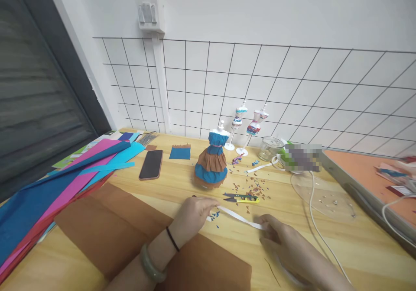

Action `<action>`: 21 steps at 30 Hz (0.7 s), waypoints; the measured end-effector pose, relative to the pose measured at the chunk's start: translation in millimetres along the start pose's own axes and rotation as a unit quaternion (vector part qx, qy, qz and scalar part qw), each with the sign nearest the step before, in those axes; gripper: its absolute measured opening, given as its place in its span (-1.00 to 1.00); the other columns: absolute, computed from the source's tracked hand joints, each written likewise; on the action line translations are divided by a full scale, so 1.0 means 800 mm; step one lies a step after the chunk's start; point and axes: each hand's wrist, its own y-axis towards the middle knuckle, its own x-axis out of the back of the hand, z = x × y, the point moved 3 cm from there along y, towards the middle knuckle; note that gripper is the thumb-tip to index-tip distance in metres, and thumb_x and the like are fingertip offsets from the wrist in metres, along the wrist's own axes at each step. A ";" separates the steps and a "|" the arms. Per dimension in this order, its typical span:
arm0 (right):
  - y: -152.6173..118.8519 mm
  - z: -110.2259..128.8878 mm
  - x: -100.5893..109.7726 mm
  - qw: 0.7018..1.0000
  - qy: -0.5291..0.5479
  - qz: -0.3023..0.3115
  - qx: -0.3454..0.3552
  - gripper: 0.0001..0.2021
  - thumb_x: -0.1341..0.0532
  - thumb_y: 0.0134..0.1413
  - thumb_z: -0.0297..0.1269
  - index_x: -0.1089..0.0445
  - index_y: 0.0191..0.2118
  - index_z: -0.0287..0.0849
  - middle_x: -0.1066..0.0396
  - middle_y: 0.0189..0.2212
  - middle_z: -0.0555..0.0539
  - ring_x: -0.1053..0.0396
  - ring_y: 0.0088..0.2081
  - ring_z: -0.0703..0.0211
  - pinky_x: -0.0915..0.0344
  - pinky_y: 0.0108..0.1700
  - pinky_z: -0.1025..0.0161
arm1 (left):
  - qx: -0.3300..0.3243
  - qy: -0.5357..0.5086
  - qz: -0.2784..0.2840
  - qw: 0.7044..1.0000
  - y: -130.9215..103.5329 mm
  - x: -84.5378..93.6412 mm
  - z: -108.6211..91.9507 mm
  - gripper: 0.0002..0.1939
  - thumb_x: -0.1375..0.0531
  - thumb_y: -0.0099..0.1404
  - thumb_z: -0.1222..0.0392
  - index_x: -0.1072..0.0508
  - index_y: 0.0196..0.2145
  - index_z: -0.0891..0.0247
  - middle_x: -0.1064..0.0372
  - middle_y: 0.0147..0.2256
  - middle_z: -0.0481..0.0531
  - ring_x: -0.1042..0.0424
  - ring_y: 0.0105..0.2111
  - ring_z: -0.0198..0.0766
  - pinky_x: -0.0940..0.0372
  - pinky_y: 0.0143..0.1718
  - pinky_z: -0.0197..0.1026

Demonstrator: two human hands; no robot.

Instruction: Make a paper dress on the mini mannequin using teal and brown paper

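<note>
A narrow white strip [238,217] that looks like tape or ribbon stretches between my two hands above the table. My left hand [195,213] is closed, pinching the strip's left end over the edge of a brown paper sheet [130,221]. At the other end, the fingers of my right hand [282,239] are closed on the strip; a pale curved edge shows under this hand, partly hidden. Beyond them stands a small dress form [212,156] in a blue and brown crepe-paper dress. Yellow-handled thread snips [242,198] lie just past the strip, amid brown and blue paper scraps [256,189].
Coloured paper sheets [78,169] pile up at the left, beside a phone [151,164] and a blue paper piece [180,152]. Two small decorated dress forms [253,126] and a glass jar [269,148] stand at the back. A white cable [312,213] crosses the right side.
</note>
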 end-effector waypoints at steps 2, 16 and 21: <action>0.002 0.000 0.000 1.000 0.004 -0.011 -0.003 -0.81 -0.06 0.02 -0.36 -0.36 -0.23 -0.09 -0.48 -0.46 0.00 -0.42 -0.40 0.13 -0.24 -0.34 0.29 | -0.038 0.023 -0.002 0.999 0.000 0.002 -0.007 -0.63 -0.03 0.17 0.43 -0.56 -0.21 0.19 -0.53 -0.16 0.06 -0.48 -0.19 -0.16 -0.26 -0.11 -0.19; 0.014 -0.016 0.007 0.996 -0.042 -0.073 -0.041 -0.70 0.02 0.13 -0.32 -0.37 -0.09 -0.19 -0.53 -0.21 -0.21 -0.46 -0.16 -0.08 -0.28 -0.15 0.10 | -0.225 0.220 0.059 0.947 -0.008 -0.009 -0.010 -0.61 0.09 0.35 0.39 -0.49 -0.12 0.20 -0.52 -0.14 0.09 -0.49 -0.17 -0.17 -0.24 -0.16 -0.19; 0.015 -0.020 0.017 0.995 -0.051 -0.081 0.009 -0.70 0.00 0.16 -0.30 -0.37 -0.06 -0.17 -0.50 -0.53 0.00 -0.45 -0.49 0.13 -0.31 -0.45 0.30 | -0.167 0.158 0.046 0.972 -0.002 -0.006 -0.002 -0.65 0.01 0.27 0.39 -0.53 -0.18 0.18 -0.56 -0.25 0.08 -0.51 -0.27 -0.15 -0.23 -0.14 -0.17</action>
